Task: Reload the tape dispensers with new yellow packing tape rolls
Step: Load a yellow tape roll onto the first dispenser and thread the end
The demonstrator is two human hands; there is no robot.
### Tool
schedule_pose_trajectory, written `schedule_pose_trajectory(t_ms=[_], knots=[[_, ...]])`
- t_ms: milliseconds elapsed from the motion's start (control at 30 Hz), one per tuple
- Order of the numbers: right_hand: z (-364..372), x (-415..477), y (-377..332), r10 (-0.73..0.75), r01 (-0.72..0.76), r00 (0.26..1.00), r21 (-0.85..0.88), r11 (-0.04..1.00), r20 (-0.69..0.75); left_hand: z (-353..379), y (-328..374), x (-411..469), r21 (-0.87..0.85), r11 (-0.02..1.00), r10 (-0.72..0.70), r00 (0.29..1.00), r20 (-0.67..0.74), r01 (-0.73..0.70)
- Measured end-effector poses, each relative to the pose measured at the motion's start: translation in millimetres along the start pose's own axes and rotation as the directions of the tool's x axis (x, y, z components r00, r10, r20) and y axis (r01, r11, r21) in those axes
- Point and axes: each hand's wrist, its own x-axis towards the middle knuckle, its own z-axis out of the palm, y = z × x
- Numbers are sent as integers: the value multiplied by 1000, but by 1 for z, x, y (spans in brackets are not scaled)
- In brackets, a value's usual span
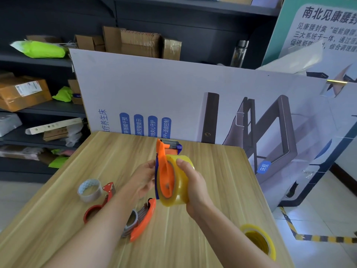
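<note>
While a printed board (154,89) leans behind the bench (212,190), a red dispenser (96,206), a second orange dispenser (144,223), a grey roll (89,190) and a spare yellow roll (258,240) lie round the forearms. Above, right grip (193,186) clamps the yellow tape roll (180,196) seated on the held dispenser (166,171); left grip (144,178) curls on its blue side.

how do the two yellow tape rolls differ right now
The held yellow roll is mounted on the orange dispenser and gripped by the right hand. The spare yellow roll is on no dispenser and nothing touches it. The held yellow roll is raised above the table, on edge. The spare yellow roll lies flat near the table's right edge, hole up. Both are translucent yellow.
</note>
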Motion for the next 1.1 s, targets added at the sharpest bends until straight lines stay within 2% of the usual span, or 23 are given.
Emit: schedule_pose_trajectory(t_ms=[167, 300, 467, 633, 833, 1000, 1100], knots=[[-2, -1, 4, 47, -48, 997, -19, 999, -67, 2, -16, -8, -6, 1000, 3, 1000, -11, -3], [-3, 1, 6, 85, -87, 990, -13, 996, -109, 5, -27, -21, -24, 999, 27, 999, 32, -26], [-13, 3, 8, 97, -95, 980, 22, 995, -172, 12, -33, -33, -59, 998, -30, 998, 62, 34], [-19, -4, 20, 113, -114, 975, 9, 993, -192, 19, -53, -45, 23, 999, -46, 991, 124, 43], [-34, -15, 41, 126, -135, 968, -29, 990, -216, 26, -81, -62, 64, 998, -18, 998, 53, 14], [-49, -34, 58, 191, -209, 949, -45, 977, -252, 35, -111, -88, 122, 989, -89, 996, 3, 88], [-65, -46, 73, 229, -252, 940, -63, 966, -252, 46, -132, -107, 122, 984, -119, 990, -74, 127]])
